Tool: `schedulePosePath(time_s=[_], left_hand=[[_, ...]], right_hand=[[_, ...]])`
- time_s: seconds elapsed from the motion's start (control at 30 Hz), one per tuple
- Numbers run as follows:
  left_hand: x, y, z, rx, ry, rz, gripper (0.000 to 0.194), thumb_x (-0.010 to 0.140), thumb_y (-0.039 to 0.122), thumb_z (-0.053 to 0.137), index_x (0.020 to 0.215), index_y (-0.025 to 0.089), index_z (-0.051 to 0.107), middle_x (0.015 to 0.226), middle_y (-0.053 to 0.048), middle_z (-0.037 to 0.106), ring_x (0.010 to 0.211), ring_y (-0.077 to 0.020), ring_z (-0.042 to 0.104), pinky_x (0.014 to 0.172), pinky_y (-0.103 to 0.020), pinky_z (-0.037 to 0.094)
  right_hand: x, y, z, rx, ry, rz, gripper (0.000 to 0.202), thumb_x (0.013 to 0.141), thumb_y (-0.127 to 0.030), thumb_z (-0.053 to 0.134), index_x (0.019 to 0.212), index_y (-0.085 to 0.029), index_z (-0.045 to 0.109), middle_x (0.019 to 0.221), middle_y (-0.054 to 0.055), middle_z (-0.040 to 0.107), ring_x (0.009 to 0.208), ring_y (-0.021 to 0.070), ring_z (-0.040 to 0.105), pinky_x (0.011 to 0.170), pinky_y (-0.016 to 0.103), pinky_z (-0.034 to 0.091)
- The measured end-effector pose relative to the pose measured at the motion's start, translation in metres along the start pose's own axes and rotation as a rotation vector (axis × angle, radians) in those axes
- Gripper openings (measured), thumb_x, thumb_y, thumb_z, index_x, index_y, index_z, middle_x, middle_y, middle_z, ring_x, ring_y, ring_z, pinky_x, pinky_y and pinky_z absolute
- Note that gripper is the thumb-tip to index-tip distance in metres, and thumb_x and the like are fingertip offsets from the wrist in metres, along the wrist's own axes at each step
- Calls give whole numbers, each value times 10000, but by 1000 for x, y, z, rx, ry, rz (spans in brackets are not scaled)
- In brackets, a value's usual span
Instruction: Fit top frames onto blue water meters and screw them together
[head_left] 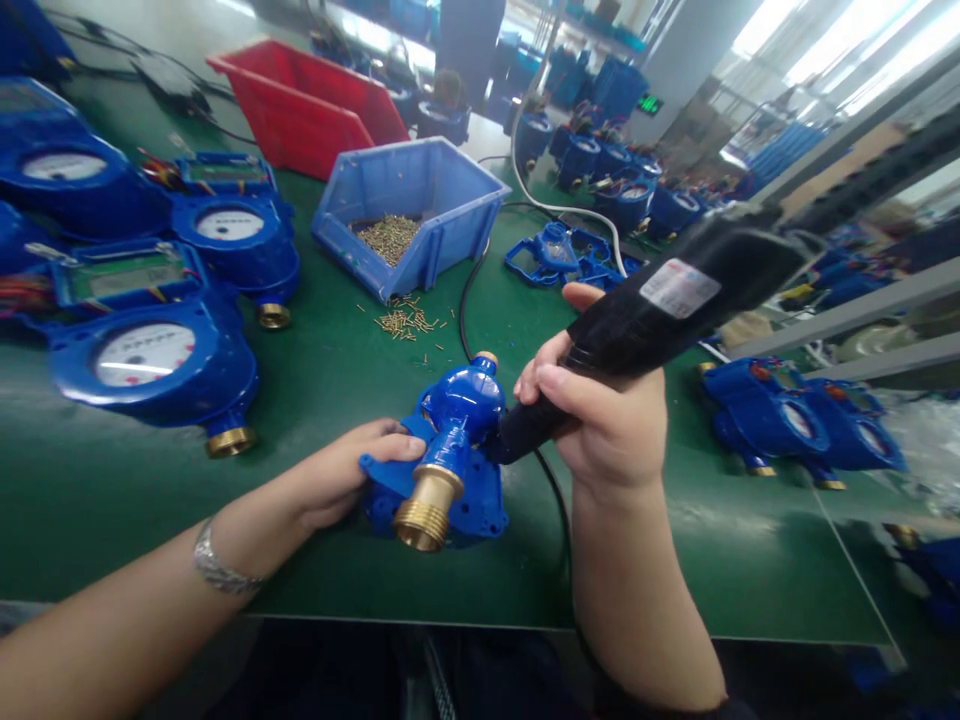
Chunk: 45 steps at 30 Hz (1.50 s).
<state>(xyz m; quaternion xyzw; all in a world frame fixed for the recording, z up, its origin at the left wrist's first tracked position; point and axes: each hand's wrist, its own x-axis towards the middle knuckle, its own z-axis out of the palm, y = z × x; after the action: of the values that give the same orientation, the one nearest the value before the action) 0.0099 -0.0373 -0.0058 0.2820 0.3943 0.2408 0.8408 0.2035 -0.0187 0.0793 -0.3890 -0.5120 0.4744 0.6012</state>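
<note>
A blue water meter (469,400) lies on the green bench in front of me, its threaded brass end pointing toward me. My left hand (367,460) grips the meter's blue plastic housing from the left, thumb on top and the other fingers partly hidden. In my right hand (600,420) is a black electric screwdriver (637,310), held at a slant with the fingers wrapped round its lower body. Its nose meets the right side of the meter; the bit and any screw there are hidden.
A blue bin (461,210) holds many small brass screws (388,240), with loose screws (405,320) spilled before it. Behind stands a red bin (300,110). Water meters (150,350) crowd the left; more meters (772,415) lie right. Blue plastic covers (555,255) and a black cable (465,300) are nearby.
</note>
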Motion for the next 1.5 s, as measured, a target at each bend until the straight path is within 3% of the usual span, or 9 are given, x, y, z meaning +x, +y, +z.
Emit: schedulePosePath(time_s=[0.17, 0.27, 0.43, 0.7, 0.87, 1.17, 1.5], left_hand=[[-1, -3, 10, 28, 84, 4, 422, 600, 343, 742, 926, 94, 640, 859, -129, 723, 752, -245, 673, 697, -330, 519], [-3, -6, 19, 28, 115, -3, 442, 605, 350, 739, 937, 78, 633, 898, -150, 723, 764, -252, 678, 714, -337, 522], [-9, -10, 27, 4, 72, 5, 466, 644, 351, 731, 1010, 88, 612, 998, -148, 711, 854, -251, 677, 782, -333, 520], [-6, -27, 25, -59, 59, 64, 613, 647, 371, 714, 1171, 110, 534, 1102, -157, 668, 980, -323, 636, 865, -425, 484], [-2, -38, 32, -104, 117, 137, 596, 619, 374, 694, 1131, 101, 556, 1053, -158, 679, 932, -329, 642, 849, -434, 477], [-5, -34, 37, -99, 158, 118, 681, 568, 383, 699, 1148, 85, 503, 1078, -190, 650, 918, -337, 625, 862, -471, 455], [-5, -35, 34, -52, 125, 124, 655, 588, 390, 699, 1140, 86, 521, 1078, -182, 654, 944, -337, 621, 882, -476, 441]], right_hand=[[-11, -50, -9, -87, 142, -186, 353, 603, -93, 538, 924, -230, 598, 547, -67, 542, 466, 112, 517, 510, 284, 439], [-32, -64, -13, -94, 218, -168, 361, 614, -51, 519, 921, -221, 603, 579, -46, 550, 483, 114, 519, 502, 280, 440], [-57, -50, -17, -52, 256, -72, 361, 625, -72, 587, 960, -205, 558, 580, -43, 567, 492, 128, 540, 511, 294, 461], [-65, -16, -13, -6, 260, -25, 298, 634, -80, 587, 895, -203, 509, 547, -76, 570, 446, 110, 529, 471, 268, 459], [-73, -13, -13, 40, 300, -11, 289, 658, -78, 587, 910, -201, 520, 569, -68, 565, 465, 103, 530, 487, 262, 451], [-79, -10, -15, 34, 307, -29, 280, 673, -71, 583, 917, -199, 540, 574, -60, 565, 475, 109, 527, 493, 269, 449], [-81, -7, -14, 18, 350, -50, 313, 652, -84, 594, 943, -189, 545, 564, -62, 563, 463, 115, 528, 492, 276, 450]])
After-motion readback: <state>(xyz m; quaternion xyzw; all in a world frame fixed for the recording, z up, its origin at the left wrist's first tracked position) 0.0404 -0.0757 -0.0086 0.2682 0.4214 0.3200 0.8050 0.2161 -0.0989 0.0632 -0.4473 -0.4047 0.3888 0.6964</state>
